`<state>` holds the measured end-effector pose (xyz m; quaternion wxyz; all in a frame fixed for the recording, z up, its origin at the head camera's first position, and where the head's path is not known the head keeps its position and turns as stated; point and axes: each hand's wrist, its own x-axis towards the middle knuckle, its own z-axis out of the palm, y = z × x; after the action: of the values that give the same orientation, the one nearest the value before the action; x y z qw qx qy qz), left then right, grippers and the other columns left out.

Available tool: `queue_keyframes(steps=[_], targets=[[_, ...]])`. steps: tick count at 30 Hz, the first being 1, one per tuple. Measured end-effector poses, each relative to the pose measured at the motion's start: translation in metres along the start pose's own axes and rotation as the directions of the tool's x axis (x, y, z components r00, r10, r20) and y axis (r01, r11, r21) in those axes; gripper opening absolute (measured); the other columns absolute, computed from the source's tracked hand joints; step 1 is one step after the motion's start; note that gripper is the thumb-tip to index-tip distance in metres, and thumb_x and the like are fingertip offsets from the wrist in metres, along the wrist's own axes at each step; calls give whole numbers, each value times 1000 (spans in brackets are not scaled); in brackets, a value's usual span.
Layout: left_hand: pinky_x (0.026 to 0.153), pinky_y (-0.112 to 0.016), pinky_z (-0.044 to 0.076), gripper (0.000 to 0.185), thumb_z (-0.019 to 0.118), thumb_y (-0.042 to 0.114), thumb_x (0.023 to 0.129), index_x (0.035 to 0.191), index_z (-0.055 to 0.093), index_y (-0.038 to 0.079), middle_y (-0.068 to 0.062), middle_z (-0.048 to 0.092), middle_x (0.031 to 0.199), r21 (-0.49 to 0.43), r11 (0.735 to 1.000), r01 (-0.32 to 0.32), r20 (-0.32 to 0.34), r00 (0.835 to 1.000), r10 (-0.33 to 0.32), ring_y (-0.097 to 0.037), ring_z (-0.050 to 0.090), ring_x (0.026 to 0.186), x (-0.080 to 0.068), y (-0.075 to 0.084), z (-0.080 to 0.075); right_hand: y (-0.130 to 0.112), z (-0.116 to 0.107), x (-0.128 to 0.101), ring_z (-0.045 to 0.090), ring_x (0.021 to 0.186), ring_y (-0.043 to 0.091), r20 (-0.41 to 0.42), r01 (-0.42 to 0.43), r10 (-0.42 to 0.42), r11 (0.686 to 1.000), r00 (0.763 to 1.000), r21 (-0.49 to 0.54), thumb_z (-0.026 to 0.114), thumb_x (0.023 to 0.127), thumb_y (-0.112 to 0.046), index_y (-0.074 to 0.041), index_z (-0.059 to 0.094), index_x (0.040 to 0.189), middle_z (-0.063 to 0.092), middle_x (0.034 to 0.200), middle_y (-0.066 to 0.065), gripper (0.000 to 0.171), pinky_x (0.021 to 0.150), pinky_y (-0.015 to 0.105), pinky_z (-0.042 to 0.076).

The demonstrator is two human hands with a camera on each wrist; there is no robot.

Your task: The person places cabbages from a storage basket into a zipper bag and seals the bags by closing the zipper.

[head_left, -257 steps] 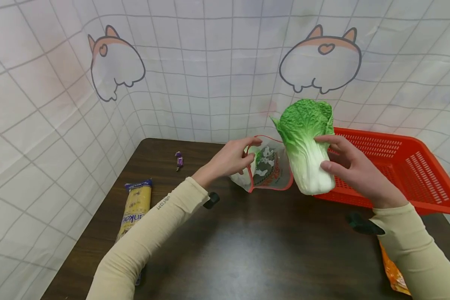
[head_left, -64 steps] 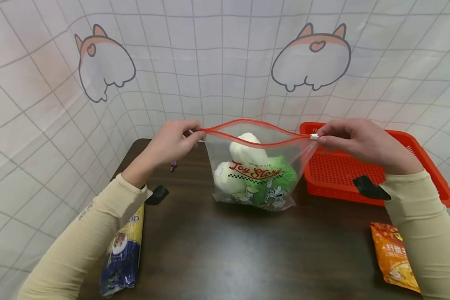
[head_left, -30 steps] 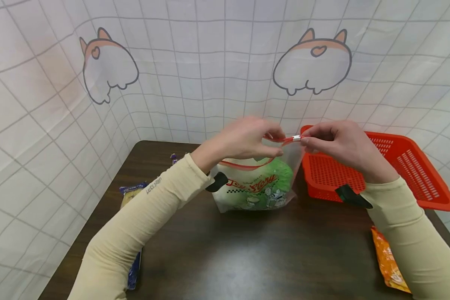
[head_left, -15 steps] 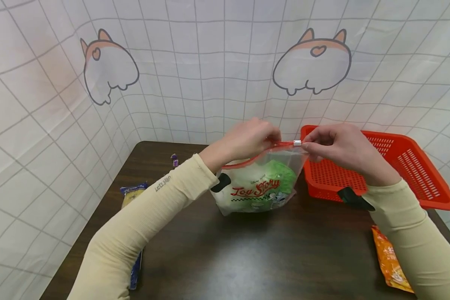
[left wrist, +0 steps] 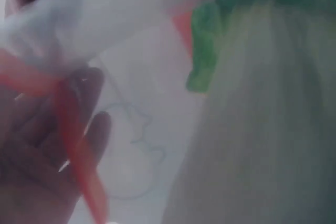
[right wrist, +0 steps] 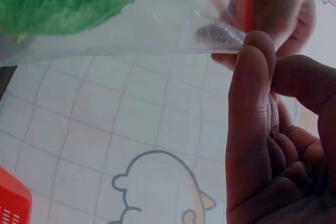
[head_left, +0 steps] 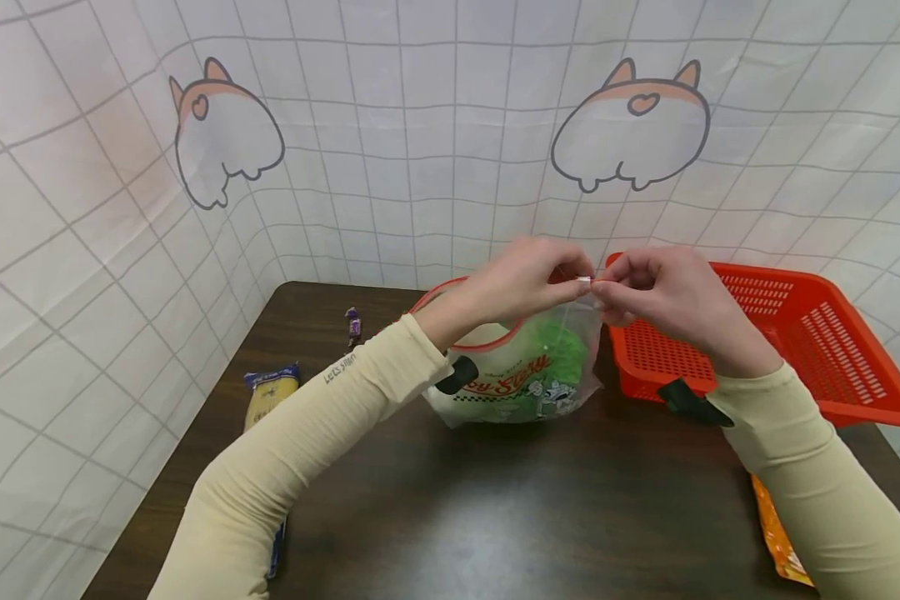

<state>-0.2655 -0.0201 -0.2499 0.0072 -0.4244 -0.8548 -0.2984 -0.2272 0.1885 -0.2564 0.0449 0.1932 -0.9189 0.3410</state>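
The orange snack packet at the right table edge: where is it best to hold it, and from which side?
Probably the orange snack packet is best pinched at its near end, coming from above. It lies flat on the table, partly hidden under the right sleeve.

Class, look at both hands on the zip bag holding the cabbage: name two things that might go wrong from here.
1. The clear red-rimmed zip bag bulges with green toy cabbage; its red seal gapes behind the left hand, so leaves might jam it.
2. Both hands pinch one corner; the right hand might lose the small white slider.
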Motion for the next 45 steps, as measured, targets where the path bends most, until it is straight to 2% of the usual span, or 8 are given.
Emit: queue_keyframes(steps=[8,16,23,27,31,35,42,45], targets=[[74,-18,46,12,65,18,95,102,73,11,8,69,89,-3,1000,3,-34,999,-3,-4,58,81,-4,-2,4,2,1,-2,67,63,14,8,98,-98,995,995,-1,72,90,-22,-7,72,92,70,74,1,15,62,22,54],[78,-18,45,14,65,17,95,106,73,13,6,70,97,111,994,-20,14,1000,18,-7,58,86,-4,2,2,6,-6,-9,65,65,6,-2,211,-213,973,977,-96,72,90,-20,-15,73,88,69,75,-7,6,63,20,52],[82,-19,46,11,65,16,95,102,72,11,2,71,97,109,994,6,50,999,-12,-8,61,88,-14,-6,-3,16,-17,-17,68,70,6,15,179,-179,980,984,-89,71,91,-18,-16,72,89,69,79,-7,3,65,18,53],[83,-23,48,12,63,16,96,101,72,9,1,72,97,133,991,7,35,999,-12,-10,64,91,-24,-16,-10,26,-23,-19,67,70,6,9,161,-162,979,987,-122,72,91,-20,-17,72,91,69,80,-7,2,64,17,52],[83,-26,49,13,63,17,96,101,73,9,0,71,99,154,987,50,11,999,-52,-12,64,93,-34,-27,-21,38,-30,-21,63,67,7,-9,140,-144,975,990,-173,73,89,-21,-17,72,90,67,78,-7,4,62,17,51],[84,-27,49,14,65,20,96,102,73,11,1,71,100,206,975,79,-17,997,-77,-12,64,95,-43,-36,-28,44,-34,-22,64,68,9,4,134,-135,979,991,-152,73,89,-17,-17,71,91,66,79,-6,3,62,18,52],[80,-26,48,14,66,21,95,102,74,12,1,69,99,223,973,58,-66,997,-44,-12,62,90,-49,-39,-28,46,-35,-23,66,71,10,4,156,-157,980,988,-126,72,90,-14,-19,70,91,68,80,-6,5,64,17,53],[78,-26,48,13,67,21,94,101,74,12,1,69,98,243,970,22,-67,998,-6,-12,62,88,-50,-39,-26,47,-36,-23,67,71,10,-4,147,-148,984,989,-101,72,90,-14,-18,70,91,69,79,-5,4,65,16,53]])
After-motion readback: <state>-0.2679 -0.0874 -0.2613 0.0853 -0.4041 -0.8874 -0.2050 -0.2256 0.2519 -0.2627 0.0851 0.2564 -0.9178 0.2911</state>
